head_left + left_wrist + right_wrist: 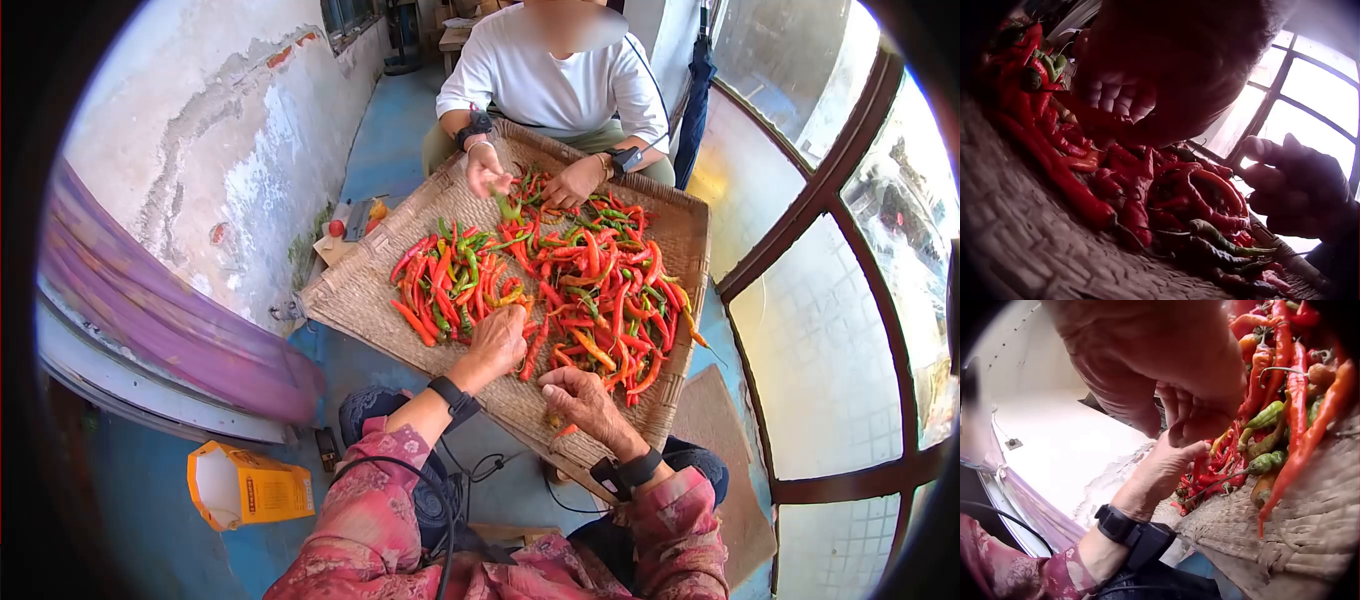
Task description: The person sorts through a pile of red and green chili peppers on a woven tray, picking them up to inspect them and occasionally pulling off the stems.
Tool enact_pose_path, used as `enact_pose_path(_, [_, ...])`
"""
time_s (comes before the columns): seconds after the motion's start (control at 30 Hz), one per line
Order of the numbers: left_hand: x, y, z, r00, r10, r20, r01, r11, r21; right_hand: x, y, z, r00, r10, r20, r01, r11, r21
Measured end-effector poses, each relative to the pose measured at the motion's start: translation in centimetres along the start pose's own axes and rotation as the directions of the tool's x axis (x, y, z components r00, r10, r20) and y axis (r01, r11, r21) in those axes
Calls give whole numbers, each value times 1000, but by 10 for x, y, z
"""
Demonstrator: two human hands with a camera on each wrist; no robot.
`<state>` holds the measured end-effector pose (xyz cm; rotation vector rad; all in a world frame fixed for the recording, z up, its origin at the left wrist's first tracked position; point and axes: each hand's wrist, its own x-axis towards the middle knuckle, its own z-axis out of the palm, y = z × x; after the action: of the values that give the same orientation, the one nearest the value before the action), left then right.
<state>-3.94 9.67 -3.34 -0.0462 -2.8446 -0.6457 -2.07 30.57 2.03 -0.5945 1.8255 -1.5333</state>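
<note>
Red chili peppers [625, 320], mixed with green and orange ones, lie in two heaps on a square woven tray [350, 290]. My left hand [498, 345] is at the near edge of the left heap, fingers curled. In the left wrist view, a dark red chili pepper [1097, 117] lies in the grip of that hand, partly hidden by the fingers. Close to the tray's near side, my right hand [592, 405] hovers with loosely bent fingers and nothing visible in them. A small orange-red pepper [567, 430] shows below it.
Across the tray sits a person in a white shirt [560, 75], both hands over the far peppers; a blurred green pepper [508, 208] is below one hand. An orange carton [250, 485] stands on the floor at left. Windows [840, 340] line the right side.
</note>
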Motion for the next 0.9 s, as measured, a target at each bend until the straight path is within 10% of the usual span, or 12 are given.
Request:
enact_pose_path(0.1, [-9,17,-23,999,19,-48,-25,993,-114,3,7,5,894,-380,-237,266,876,-403])
enact_pose_path(0.23, [-19,31,-42,970,241,9,-218,891,-398,4,7,4,776,-605,-176,276,578,-768])
enact_pose_path(0.4, [-16,34,-51,909,396,132,-283,818,-501,4,13,1,909,-398,-121,156,595,-789])
enact_pose_path(0.57, [-1,29,-69,961,182,206,-29,812,-584,7,-2,-25,767,-592,-248,154,545,-824])
enact_pose_path(0.63, [6,18,-51,990,79,-116,-128,851,-510,10,-6,-39,722,-557,-410,14,604,-797])
enact_pose_path(0.77, [-4,8,-4,993,118,13,-119,989,92,3,-22,-44,606,-603,-518,-88,596,-798])
enact_pose_path(0.9, [-5,18,3,981,78,179,-114,972,203,-2,-24,-31,531,-740,-412,26,500,-865])
